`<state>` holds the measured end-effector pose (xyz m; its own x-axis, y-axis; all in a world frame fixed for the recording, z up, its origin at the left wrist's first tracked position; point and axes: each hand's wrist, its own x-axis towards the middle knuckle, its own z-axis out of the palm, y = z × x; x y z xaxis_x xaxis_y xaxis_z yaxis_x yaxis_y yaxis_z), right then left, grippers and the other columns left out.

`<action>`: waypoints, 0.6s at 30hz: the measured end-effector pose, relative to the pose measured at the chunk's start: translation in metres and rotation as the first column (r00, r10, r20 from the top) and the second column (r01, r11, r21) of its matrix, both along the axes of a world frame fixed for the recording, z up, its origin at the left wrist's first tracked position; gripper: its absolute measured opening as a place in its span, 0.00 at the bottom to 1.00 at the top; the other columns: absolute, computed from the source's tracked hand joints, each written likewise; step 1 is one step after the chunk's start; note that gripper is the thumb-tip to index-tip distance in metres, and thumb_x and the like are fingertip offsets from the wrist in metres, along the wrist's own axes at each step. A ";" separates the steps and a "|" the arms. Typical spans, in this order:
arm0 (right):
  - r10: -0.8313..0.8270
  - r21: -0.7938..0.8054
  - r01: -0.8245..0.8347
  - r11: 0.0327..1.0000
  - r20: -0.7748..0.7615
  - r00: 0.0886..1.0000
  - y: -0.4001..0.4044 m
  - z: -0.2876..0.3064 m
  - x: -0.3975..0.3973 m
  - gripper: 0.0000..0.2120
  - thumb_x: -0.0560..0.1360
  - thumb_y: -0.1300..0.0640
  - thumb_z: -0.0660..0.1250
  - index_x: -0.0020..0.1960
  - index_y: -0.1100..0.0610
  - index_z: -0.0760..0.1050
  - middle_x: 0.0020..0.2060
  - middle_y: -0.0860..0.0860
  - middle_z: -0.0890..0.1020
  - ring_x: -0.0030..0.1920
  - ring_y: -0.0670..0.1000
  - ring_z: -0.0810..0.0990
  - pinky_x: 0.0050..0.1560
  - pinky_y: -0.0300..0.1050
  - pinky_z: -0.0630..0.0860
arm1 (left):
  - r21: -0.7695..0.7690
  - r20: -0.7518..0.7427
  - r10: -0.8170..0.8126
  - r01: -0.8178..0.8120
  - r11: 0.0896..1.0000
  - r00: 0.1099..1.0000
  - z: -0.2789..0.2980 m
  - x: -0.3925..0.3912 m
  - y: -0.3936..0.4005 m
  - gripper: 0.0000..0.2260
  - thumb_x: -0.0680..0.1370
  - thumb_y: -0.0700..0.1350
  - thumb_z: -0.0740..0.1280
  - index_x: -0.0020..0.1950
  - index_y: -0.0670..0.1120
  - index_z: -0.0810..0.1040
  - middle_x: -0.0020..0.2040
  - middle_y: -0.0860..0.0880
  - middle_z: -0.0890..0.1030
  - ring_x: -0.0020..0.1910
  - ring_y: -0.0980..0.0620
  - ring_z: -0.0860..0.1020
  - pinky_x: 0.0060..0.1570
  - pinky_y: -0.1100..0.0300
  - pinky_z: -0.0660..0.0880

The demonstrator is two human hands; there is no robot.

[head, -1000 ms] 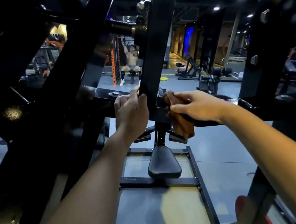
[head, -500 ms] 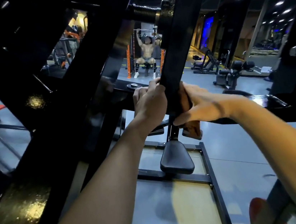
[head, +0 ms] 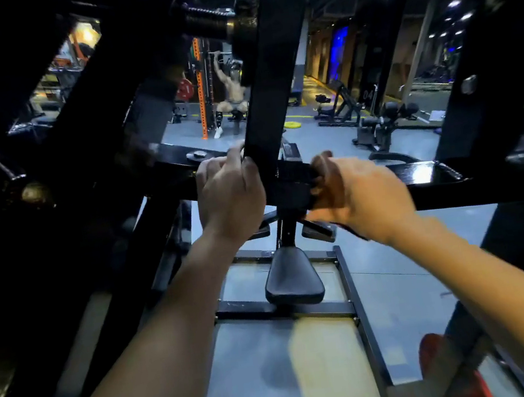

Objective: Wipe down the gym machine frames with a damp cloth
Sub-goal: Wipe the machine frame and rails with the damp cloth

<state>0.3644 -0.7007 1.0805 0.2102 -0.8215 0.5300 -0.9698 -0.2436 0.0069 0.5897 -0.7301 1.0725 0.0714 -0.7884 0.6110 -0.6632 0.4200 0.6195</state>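
Left hand (head: 230,192) curled round the near edge of the slanted black upright (head: 274,73), gripping it just above the point where the upright meets the horizontal crossbar (head: 424,173). Right hand (head: 358,195), blurred, presses the brown cloth (head: 322,163) against the right side of that joint; fingers bunched round the cloth, which mostly hides behind hand and steel. A dark fold seems to hang under the wrist; unclear.

Below the upright: black seat pad (head: 293,281) on the floor frame. Behind the upright: a weight horn up high, and a person training in the distance.

Risks, as judged: cloth snagging on the bracket edges at the joint; left fingers pinched if the upright pivots under the push; loose cloth slipping from the grip.
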 end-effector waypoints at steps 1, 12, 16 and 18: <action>-0.030 0.007 0.030 1.000 -0.023 0.999 0.011 0.002 -0.026 0.39 0.63 0.20 0.68 0.61 0.47 0.73 0.52 0.48 0.82 0.50 0.54 0.79 0.52 0.53 0.77 | -0.029 0.029 0.019 -0.018 0.999 0.999 -0.001 0.000 -0.001 0.24 0.83 0.52 0.46 0.72 0.46 0.72 0.48 0.47 0.80 0.64 0.44 0.72 0.75 0.53 0.53; -0.002 0.043 -0.001 0.999 0.064 0.998 -0.007 0.006 0.035 0.37 0.66 0.29 0.75 0.67 0.47 0.71 0.58 0.47 0.80 0.56 0.53 0.79 0.54 0.50 0.79 | -0.072 0.035 0.077 -0.075 0.995 0.996 -0.005 -0.008 -0.008 0.21 0.84 0.54 0.47 0.66 0.48 0.74 0.49 0.45 0.80 0.64 0.42 0.72 0.75 0.50 0.53; 0.102 0.025 -0.106 0.994 0.134 0.986 -0.024 0.007 0.072 0.35 0.67 0.29 0.75 0.66 0.46 0.71 0.56 0.46 0.80 0.53 0.51 0.79 0.48 0.47 0.76 | -0.054 0.034 0.102 -0.100 0.994 0.994 -0.006 -0.009 -0.007 0.22 0.85 0.54 0.47 0.67 0.46 0.74 0.55 0.38 0.81 0.67 0.40 0.70 0.75 0.48 0.55; 0.092 0.106 -0.097 0.990 0.056 0.994 -0.016 0.006 0.038 0.40 0.66 0.25 0.73 0.69 0.47 0.70 0.60 0.45 0.80 0.58 0.51 0.79 0.58 0.49 0.75 | -0.070 0.036 0.111 -0.108 0.992 0.993 -0.008 -0.010 -0.006 0.21 0.86 0.53 0.48 0.68 0.46 0.74 0.54 0.39 0.82 0.66 0.40 0.71 0.75 0.48 0.55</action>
<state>0.4024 -0.7164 1.0866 0.2646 -0.8526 0.4505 -0.9409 -0.3306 -0.0730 0.5800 -0.7362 1.0642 0.1299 -0.7337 0.6670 -0.7307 0.3838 0.5645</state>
